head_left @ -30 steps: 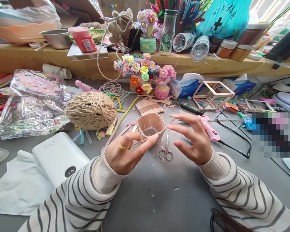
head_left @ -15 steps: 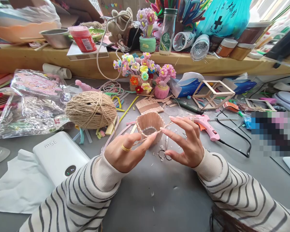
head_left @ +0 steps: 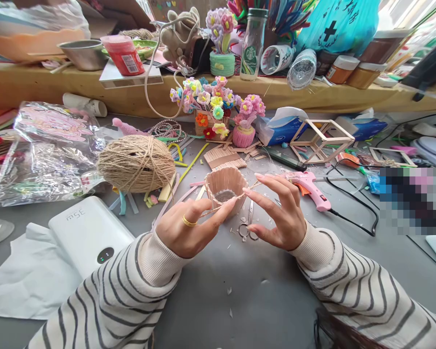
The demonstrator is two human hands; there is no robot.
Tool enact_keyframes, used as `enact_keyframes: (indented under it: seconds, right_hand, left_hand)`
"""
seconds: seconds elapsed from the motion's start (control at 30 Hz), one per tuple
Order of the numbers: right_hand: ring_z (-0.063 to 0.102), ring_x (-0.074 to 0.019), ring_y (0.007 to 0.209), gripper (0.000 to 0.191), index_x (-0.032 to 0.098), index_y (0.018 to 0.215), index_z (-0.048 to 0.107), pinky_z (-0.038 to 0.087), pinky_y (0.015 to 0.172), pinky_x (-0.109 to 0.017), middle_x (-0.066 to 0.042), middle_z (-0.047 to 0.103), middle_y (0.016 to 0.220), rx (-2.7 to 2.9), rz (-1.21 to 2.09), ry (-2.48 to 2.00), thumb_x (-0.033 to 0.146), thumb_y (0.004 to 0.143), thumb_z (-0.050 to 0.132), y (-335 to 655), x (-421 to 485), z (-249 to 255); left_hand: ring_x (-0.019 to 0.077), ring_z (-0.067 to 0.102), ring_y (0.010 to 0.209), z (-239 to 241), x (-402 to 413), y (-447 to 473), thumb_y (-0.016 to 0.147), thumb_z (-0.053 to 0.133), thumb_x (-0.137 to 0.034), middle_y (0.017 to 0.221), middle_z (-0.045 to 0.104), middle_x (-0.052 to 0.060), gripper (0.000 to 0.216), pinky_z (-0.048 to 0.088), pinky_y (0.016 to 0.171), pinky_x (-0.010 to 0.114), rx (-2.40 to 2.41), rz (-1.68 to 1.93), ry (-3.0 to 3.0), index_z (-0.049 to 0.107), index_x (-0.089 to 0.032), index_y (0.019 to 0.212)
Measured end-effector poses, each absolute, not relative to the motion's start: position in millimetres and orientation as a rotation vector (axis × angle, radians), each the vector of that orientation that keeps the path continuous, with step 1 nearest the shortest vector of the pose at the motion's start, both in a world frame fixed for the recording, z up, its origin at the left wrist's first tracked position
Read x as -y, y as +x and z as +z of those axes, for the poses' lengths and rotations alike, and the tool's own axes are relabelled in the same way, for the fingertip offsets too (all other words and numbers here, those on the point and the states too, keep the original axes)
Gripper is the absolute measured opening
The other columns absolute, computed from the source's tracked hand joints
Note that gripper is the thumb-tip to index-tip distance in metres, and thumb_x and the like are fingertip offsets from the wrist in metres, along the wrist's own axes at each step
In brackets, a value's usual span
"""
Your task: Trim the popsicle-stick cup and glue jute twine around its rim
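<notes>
A small round basket (head_left: 225, 179) of upright wooden craft sticks, its bottom greyish, is in front of me at mid-table. My left hand (head_left: 189, 225), wearing a gold ring, is closed at its near left side, the index fingertip pressed to the rim; some of its fingers are hidden. Thin twine (head_left: 253, 185) runs from that fingertip to my right hand (head_left: 278, 208). The right fingers hold the strand at the basket's right side, thumb stretched apart below. Scissors (head_left: 244, 230) lie beneath, between the hands.
At left are a twine ball (head_left: 136, 164) and a white power bank (head_left: 90, 237). A pink glue gun (head_left: 314, 191) with a black cord lies right. Behind stand craft sticks (head_left: 223, 158), fuzzy flowers (head_left: 203, 99) and a stick cube frame (head_left: 321, 140). A crowded shelf (head_left: 131, 99) borders the back.
Both hands and the basket keep nearly the same pose. The right fingertips shift very slightly, and the whole view tilts a little.
</notes>
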State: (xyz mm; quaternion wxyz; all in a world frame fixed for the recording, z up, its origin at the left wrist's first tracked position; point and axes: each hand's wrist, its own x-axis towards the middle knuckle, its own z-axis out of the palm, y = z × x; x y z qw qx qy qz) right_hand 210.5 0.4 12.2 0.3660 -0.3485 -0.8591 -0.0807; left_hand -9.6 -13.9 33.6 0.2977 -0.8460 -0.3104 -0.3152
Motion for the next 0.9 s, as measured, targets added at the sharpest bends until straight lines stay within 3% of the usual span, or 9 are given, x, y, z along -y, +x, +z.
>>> enact_keyframes:
  seconds: [0.3,0.9]
  right_hand:
    - [0.037,-0.0281,0.117,0.063,0.028,0.131,0.035,0.029,0.1,-0.046,-0.008,0.04,0.129,2.209,-0.183,-0.891,0.056,0.076,0.047,210.6,-0.7,10.9]
    - [0.04,-0.0276,0.115,0.053,0.024,0.123,0.047,0.032,0.098,-0.046,-0.01,0.042,0.126,2.191,-0.26,-0.845,0.053,0.078,0.045,208.2,-0.9,8.0]
  left_hand:
    - [0.0052,0.048,0.05,32.1,13.7,-13.4,0.068,0.059,-0.009,0.074,0.049,-0.001,0.036,0.047,0.049,0.02,0.826,-0.851,-2.245,0.06,-0.024,0.101]
    - [0.0059,0.05,0.054,27.0,10.2,-14.2,0.066,0.06,-0.008,0.081,0.047,0.002,0.038,0.048,0.051,0.022,0.76,-0.882,-2.274,0.061,-0.02,0.102]
